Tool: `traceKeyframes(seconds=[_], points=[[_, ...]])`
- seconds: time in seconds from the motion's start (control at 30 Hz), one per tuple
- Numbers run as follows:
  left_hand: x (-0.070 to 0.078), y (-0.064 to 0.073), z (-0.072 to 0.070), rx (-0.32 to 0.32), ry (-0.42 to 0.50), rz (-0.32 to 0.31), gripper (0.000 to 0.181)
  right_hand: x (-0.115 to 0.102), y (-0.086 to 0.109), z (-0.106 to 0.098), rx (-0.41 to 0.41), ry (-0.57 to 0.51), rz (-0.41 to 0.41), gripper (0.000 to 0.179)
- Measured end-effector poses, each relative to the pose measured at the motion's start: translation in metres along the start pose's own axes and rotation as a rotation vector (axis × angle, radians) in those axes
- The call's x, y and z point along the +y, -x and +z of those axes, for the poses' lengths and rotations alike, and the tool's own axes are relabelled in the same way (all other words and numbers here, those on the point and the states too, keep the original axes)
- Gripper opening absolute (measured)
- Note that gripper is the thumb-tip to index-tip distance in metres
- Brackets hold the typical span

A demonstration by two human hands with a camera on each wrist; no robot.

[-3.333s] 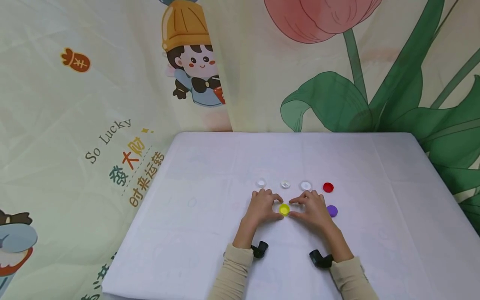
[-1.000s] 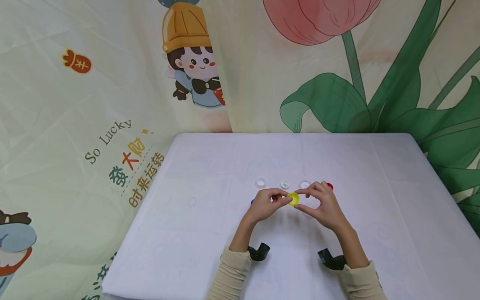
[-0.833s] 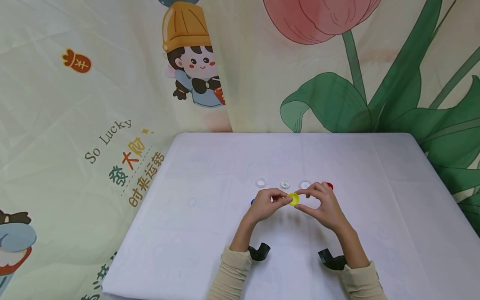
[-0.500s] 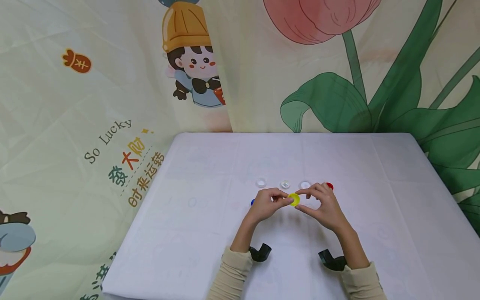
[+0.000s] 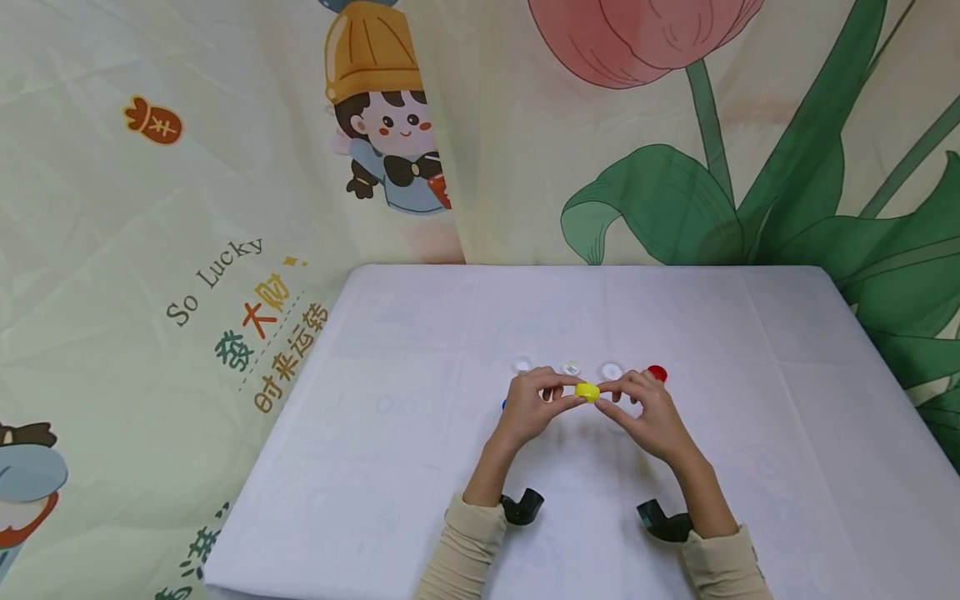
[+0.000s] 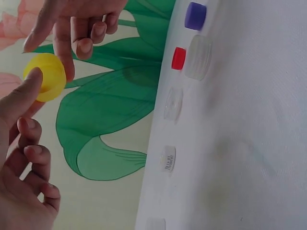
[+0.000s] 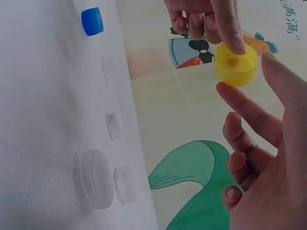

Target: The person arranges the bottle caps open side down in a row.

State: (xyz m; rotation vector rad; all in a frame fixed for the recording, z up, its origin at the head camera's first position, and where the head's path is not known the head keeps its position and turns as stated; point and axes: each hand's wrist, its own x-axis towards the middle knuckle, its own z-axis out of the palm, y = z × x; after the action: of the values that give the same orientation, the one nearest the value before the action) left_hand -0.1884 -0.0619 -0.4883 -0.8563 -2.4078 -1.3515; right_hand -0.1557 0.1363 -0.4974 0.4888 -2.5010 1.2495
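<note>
A yellow bottle cap (image 5: 587, 392) is held up above the white table, between my two hands. My left hand (image 5: 531, 408) pinches its left side, the thumb (image 6: 33, 81) lying over its hollow face. On the other side, my right hand (image 5: 648, 417) has thumb and index fingertips at the cap's rim, its other fingers loosely bent. In the right wrist view the yellow cap (image 7: 236, 65) sits between that thumb and index finger. Below, on the table, stand a blue cap (image 7: 92, 21) and a large clear cap (image 7: 93, 179).
A back row holds clear caps (image 5: 571, 368) and a red cap (image 5: 657, 373) on the white table (image 5: 420, 467). A purple cap (image 6: 195, 16) stands at the right, hidden behind my right hand in the head view. A printed cloth (image 5: 510, 167) hangs behind.
The yellow cap has gone from the table up into the hands' fingers. Over the last half second it has tipped so its side faces the head camera.
</note>
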Motion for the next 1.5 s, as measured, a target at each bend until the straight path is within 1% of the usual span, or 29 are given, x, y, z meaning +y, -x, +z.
traceKeyframes(seconds=[0.07,0.17,0.33,0.47,0.73,0.97,1.07,1.2,1.33,1.4,1.5], points=[[0.001,0.0,-0.001,0.011,-0.019,0.044,0.023,-0.001,0.0,0.0,-0.01,-0.015,0.025,0.02],[0.002,0.0,-0.002,0.018,-0.045,0.094,0.023,-0.001,0.0,0.0,-0.018,-0.034,0.047,0.019],[0.001,0.0,-0.002,0.025,-0.055,0.149,0.023,-0.001,0.0,0.001,-0.021,-0.059,0.054,0.019],[0.001,0.0,-0.001,0.017,-0.047,0.16,0.023,0.0,0.0,0.001,-0.024,-0.068,0.056,0.019],[0.0,0.001,0.0,-0.009,-0.038,0.149,0.024,0.0,0.001,0.001,-0.032,-0.103,0.046,0.013],[0.033,-0.001,-0.014,-0.002,-0.009,0.176,0.024,0.0,0.0,0.0,-0.034,-0.108,0.063,0.016],[0.034,-0.001,-0.014,-0.007,-0.002,0.178,0.026,0.002,0.001,0.0,-0.026,-0.121,0.054,0.015],[0.036,-0.001,-0.015,-0.019,0.013,0.163,0.031,0.003,0.002,0.002,-0.012,-0.142,0.056,0.016],[0.033,0.001,-0.015,-0.048,0.055,0.103,0.035,0.004,0.001,0.003,-0.001,-0.147,0.089,0.021],[0.025,0.002,-0.011,-0.064,0.077,0.058,0.037,0.004,0.001,0.003,0.002,-0.149,0.101,0.023],[0.012,0.005,-0.004,-0.078,0.092,-0.003,0.037,0.005,0.0,0.004,0.006,-0.156,0.097,0.024]])
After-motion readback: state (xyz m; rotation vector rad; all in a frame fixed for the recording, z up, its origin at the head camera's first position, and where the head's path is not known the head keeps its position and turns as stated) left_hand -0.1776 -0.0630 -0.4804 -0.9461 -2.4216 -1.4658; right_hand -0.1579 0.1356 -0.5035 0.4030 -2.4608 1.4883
